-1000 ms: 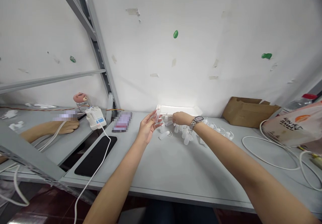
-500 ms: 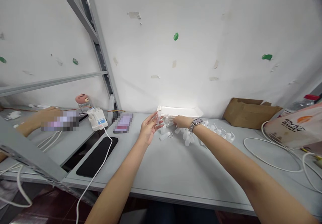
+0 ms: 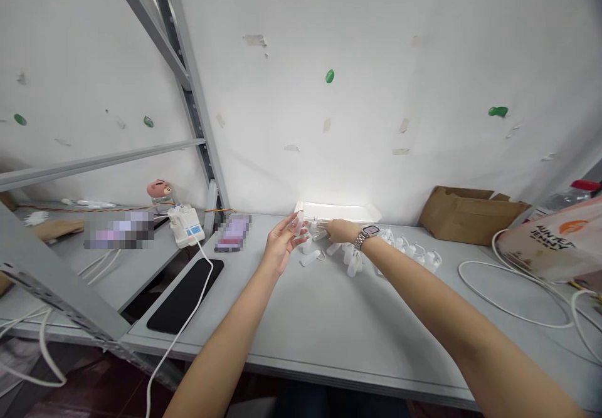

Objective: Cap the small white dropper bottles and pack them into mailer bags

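- Left grip [image 3: 283,245] curled narrow, fingertips pinching a small translucent plastic bottle [image 3: 298,224] upright, just in front of a white shallow tray [image 3: 336,212].
- Right grip [image 3: 342,231] sits low beside that bottle, fingers half-closed; whether they hold anything I cannot tell (the fingertips are lost in the clutter).
- Translucent bottles with looped tethers [image 3: 352,261] lie scattered across the pale grey surface [image 3: 301,336], close by the tray.
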The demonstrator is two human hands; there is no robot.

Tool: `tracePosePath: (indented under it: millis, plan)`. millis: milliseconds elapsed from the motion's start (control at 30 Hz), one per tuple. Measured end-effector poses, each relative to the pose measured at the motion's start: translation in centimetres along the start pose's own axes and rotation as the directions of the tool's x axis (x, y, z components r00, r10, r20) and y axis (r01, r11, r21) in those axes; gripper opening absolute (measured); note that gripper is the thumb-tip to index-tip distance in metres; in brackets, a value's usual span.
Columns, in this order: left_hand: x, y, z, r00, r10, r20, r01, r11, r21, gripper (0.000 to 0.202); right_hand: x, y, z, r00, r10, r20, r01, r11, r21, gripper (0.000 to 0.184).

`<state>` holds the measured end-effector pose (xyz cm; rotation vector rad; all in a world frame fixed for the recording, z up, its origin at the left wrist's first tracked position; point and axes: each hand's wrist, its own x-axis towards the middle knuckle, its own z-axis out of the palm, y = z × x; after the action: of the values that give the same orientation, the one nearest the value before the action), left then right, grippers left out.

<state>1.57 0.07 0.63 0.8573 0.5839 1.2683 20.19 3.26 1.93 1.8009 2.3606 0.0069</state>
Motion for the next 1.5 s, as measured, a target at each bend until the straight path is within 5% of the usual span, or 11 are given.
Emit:
tracePosePath:
  millis: [200,367,467,533,600,700,867,1067,1500]
  plan:
    - [-0.2,-0.3,0.2,1.000,-0.001,0.026,0.001,1.000,0.011,0.038,-0.5,0.8,-1.0,0.975,-0.013,-0.222,0.040,0.992,0.119,0.032]
    - [-0.1,-0.5,0.0,0.999,0.001,0.043,-0.002,1.000,0.012,0.039,-2.1,1.4,-2.0,0.852,0.086,-0.516,0.171,0.887,0.429,0.024]
    - [-0.1,-0.6,0.0,0.999,-0.003,0.048,0.002,1.000,0.029,0.039,-4.7,0.8,-2.0,0.794,0.238,-0.560,0.277,0.678,0.681,0.018]
    - [-0.3,-0.9,0.1,0.998,-0.013,0.064,0.009,0.998,0.060,0.038,-6.7,0.0,-1.6,0.790,0.319,-0.523,0.363,0.446,0.819,0.018]
    - [-0.7,-1.3,0.5,0.996,-0.032,0.086,0.022,0.993,0.112,0.037,-8.5,-0.9,-0.8,0.797,0.345,-0.496,0.431,0.251,0.867,0.019]
    - [-1.2,-2.1,1.0,0.989,-0.089,0.119,0.064,0.978,0.199,0.037,-10.1,-2.1,0.7,0.781,0.391,-0.486,0.490,0.098,0.866,0.021]
    - [-2.1,-2.9,1.6,0.952,-0.206,0.226,0.143,0.953,0.266,0.038,-10.7,-3.1,2.4,0.732,0.505,-0.457,0.520,0.018,0.854,0.017]
    - [-2.9,-3.4,2.0,0.904,-0.316,0.287,0.238,0.931,0.276,0.039,-10.4,-3.6,3.3,0.765,0.513,-0.388,0.494,-0.082,0.866,0.016]
    - [-3.2,-3.4,2.2,0.896,-0.314,0.316,0.237,0.936,0.259,0.038,-9.8,-3.4,4.1,0.773,0.513,-0.373,0.516,-0.168,0.840,0.013]
